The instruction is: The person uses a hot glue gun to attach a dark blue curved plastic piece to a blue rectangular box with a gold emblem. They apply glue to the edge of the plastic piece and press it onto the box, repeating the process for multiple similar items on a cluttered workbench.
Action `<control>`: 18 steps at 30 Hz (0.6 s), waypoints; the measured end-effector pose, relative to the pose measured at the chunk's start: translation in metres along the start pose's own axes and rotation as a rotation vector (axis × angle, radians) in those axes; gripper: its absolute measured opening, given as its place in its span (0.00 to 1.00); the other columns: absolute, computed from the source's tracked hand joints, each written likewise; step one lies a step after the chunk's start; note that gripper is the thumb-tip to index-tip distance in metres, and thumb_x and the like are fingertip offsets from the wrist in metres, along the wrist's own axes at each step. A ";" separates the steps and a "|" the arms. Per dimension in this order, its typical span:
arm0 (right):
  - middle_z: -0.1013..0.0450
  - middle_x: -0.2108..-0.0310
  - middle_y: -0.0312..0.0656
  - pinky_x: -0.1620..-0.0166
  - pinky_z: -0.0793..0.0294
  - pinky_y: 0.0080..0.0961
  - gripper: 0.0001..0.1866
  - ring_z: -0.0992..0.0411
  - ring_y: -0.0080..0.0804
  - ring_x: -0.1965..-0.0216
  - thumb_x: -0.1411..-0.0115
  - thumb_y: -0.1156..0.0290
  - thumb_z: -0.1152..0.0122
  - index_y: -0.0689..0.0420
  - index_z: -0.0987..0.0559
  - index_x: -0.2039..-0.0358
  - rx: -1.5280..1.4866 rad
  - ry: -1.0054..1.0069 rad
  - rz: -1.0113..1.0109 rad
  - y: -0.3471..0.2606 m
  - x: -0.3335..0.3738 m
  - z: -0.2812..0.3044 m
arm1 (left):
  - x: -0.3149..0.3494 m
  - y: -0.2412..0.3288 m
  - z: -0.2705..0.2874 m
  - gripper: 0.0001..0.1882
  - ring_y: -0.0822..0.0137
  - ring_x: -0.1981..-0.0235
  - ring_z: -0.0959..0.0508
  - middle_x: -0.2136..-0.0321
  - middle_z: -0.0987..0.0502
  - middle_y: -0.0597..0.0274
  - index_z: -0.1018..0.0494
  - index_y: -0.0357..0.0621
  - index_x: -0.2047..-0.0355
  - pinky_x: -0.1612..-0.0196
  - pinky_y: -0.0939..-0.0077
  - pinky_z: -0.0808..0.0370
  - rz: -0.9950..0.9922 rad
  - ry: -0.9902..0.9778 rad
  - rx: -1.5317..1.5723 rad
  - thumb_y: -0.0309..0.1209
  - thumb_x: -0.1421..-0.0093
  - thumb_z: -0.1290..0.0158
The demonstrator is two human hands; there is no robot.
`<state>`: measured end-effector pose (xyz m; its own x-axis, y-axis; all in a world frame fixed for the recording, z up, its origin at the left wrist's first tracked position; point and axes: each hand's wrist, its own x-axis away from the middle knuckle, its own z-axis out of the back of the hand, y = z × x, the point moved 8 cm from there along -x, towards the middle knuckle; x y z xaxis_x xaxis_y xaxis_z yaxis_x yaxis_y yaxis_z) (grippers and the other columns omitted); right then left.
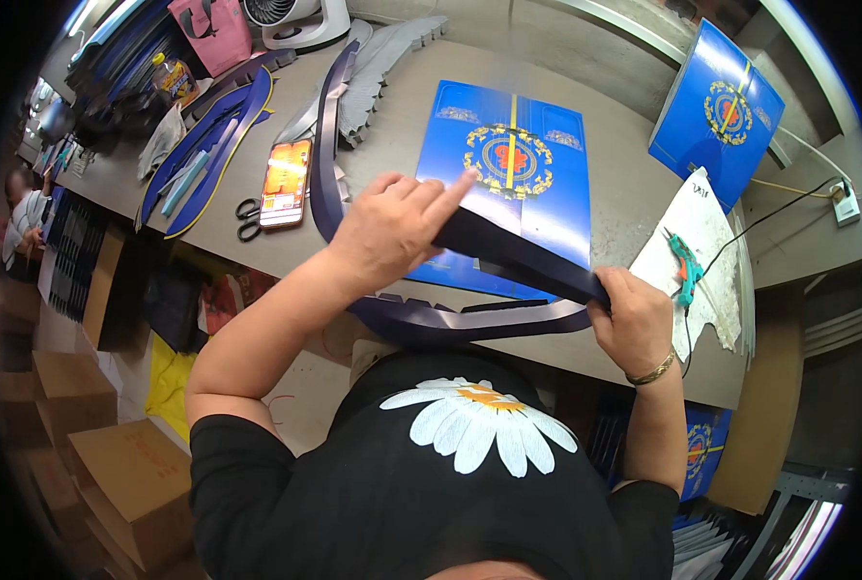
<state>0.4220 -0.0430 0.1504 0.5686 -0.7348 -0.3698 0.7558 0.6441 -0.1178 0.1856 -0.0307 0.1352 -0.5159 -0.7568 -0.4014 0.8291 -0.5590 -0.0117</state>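
A stiff, dark navy strip slants across in front of me, held up between both hands. My left hand is closed over its left end, index finger stretched along the top. Its right end sits in the closed fingers of my right hand, which wears a bracelet at the wrist. Just below runs a long curved navy strip with notched, pale inner tabs, bending up the left side. Whether the two strips are joined is hidden by my hands. Behind them lies a blue printed board with a gold-and-red emblem.
A teal glue gun lies on stained white sheet at the right; its cord runs to a socket. A similar blue board leans behind. To the left are a lit phone, black scissors and navy curved pieces.
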 end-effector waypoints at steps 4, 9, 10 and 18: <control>0.27 0.74 0.42 0.71 0.27 0.35 0.14 0.25 0.42 0.73 0.53 0.77 0.35 0.57 0.25 0.64 0.020 -0.017 -0.023 0.005 -0.001 -0.004 | 0.007 -0.009 -0.015 0.48 0.60 0.56 0.23 0.59 0.25 0.59 0.40 0.44 0.33 0.47 0.64 0.30 0.037 -0.051 0.002 0.33 0.54 0.32; 0.27 0.73 0.44 0.70 0.26 0.37 0.14 0.25 0.44 0.73 0.53 0.77 0.35 0.58 0.25 0.64 -0.101 -0.027 -0.011 0.006 0.000 -0.007 | 0.002 0.001 0.000 0.49 0.58 0.53 0.26 0.57 0.27 0.60 0.40 0.48 0.32 0.44 0.60 0.32 -0.045 0.050 0.053 0.33 0.55 0.32; 0.27 0.73 0.45 0.70 0.26 0.37 0.14 0.25 0.45 0.73 0.53 0.77 0.35 0.58 0.25 0.64 -0.106 -0.047 -0.012 0.005 0.000 -0.008 | 0.003 0.001 -0.003 0.50 0.58 0.52 0.27 0.56 0.28 0.60 0.40 0.49 0.32 0.44 0.59 0.32 -0.034 0.019 0.064 0.34 0.56 0.31; 0.26 0.73 0.44 0.69 0.26 0.37 0.14 0.25 0.44 0.72 0.52 0.76 0.34 0.58 0.26 0.64 -0.144 -0.100 -0.047 0.003 -0.001 -0.010 | -0.001 -0.004 0.001 0.52 0.56 0.58 0.22 0.57 0.23 0.57 0.35 0.46 0.36 0.54 0.63 0.25 -0.033 0.150 0.074 0.31 0.67 0.28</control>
<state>0.4206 -0.0386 0.1416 0.5686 -0.7776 -0.2685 0.7318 0.6272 -0.2666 0.1827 -0.0286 0.1365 -0.4996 -0.6817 -0.5345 0.7915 -0.6100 0.0382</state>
